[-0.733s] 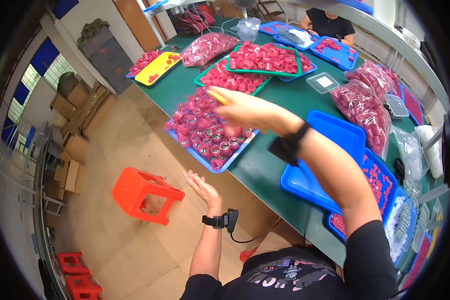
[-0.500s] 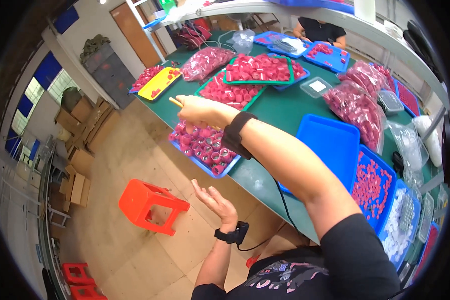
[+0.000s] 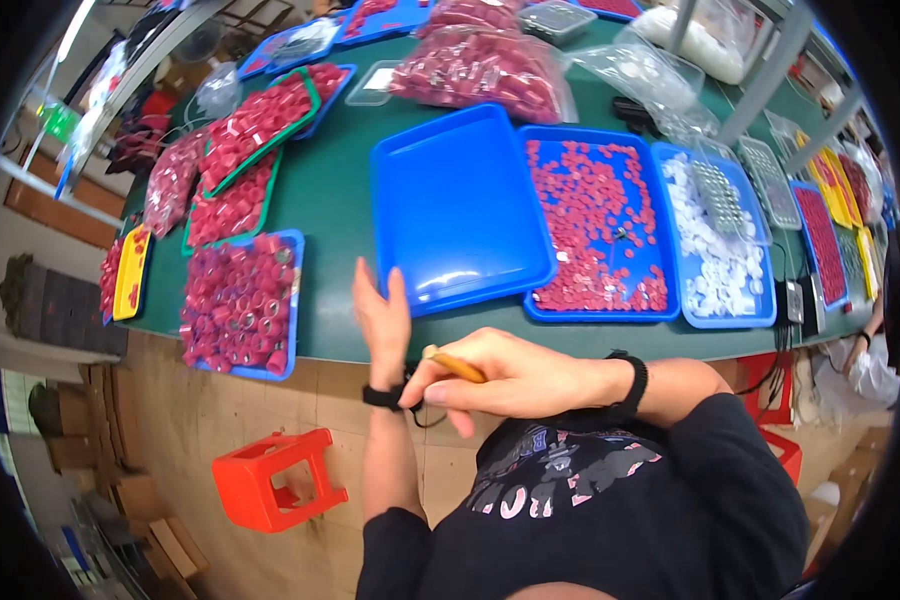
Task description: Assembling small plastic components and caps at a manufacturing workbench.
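Note:
My left hand [image 3: 382,318] is raised at the table's near edge, fingers stretched out and holding nothing. It is beside the near left corner of an empty blue tray [image 3: 460,210]; whether it touches the tray I cannot tell. Over my lap, my right hand [image 3: 505,375] is closed round a yellow-brown wooden stick [image 3: 456,365], whose blunt pale end points toward my left wrist. The stick's other end is hidden in the fist. Right of the empty tray is a blue tray [image 3: 533,225] of small red pieces, and then one [image 3: 685,322] of white pieces.
At the left table edge stands a blue tray [image 3: 295,300] of red cup-shaped parts. Behind it are green trays [image 3: 317,95] piled with red parts. Bagged red parts [image 3: 480,75] lie at the back. A red stool [image 3: 260,485] stands on the floor.
My view has swung right along the table. My right hand, with the stick, has come back from above the tray of cup-shaped parts to my body. My left hand is now beside the empty tray.

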Tool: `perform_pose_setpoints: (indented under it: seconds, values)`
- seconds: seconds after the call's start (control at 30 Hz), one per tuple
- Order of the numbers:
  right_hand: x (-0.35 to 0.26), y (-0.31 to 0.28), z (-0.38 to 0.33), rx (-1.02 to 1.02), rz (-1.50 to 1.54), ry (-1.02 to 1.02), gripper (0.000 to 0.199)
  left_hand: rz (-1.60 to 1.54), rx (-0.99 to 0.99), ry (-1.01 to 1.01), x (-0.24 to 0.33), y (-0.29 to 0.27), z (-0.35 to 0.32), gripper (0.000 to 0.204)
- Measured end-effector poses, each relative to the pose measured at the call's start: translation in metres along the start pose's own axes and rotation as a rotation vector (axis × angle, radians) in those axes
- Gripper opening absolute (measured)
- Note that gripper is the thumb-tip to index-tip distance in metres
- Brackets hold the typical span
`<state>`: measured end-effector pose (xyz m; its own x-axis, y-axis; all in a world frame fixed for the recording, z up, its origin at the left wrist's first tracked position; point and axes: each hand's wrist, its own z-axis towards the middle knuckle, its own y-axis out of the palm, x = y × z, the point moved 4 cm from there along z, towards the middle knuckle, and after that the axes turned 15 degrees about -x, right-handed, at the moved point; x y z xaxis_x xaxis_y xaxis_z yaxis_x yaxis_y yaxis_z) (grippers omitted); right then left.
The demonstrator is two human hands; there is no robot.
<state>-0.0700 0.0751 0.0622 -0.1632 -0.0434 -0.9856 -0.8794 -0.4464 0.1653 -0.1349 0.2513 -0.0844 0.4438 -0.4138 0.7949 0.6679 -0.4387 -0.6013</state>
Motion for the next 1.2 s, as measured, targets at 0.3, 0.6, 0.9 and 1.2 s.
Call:
perform_pose_setpoints:
  seconds: [0.3,0.6,0.9,1.2]
  values:
    - [0.0,-0.016,-0.097,0.407,0.096,0.089,0.024,-0.078,-0.214,-0.004,-0.048,-0.006,0.064,0.035]
    - [0.005,-0.046,-0.183,0.535,-0.245,0.233,0.022,-0.181,-0.205,-0.04,-0.061,-0.056,0.05,0.035]
    - [0.087,-0.07,-0.214,0.628,-1.113,0.622,0.033,-0.091,-0.198,-0.033,-0.084,-0.071,0.039,0.037]
    - [0.087,-0.065,-0.223,0.607,-1.128,0.499,0.029,-0.105,-0.097,-0.055,-0.085,-0.101,0.0,0.036]
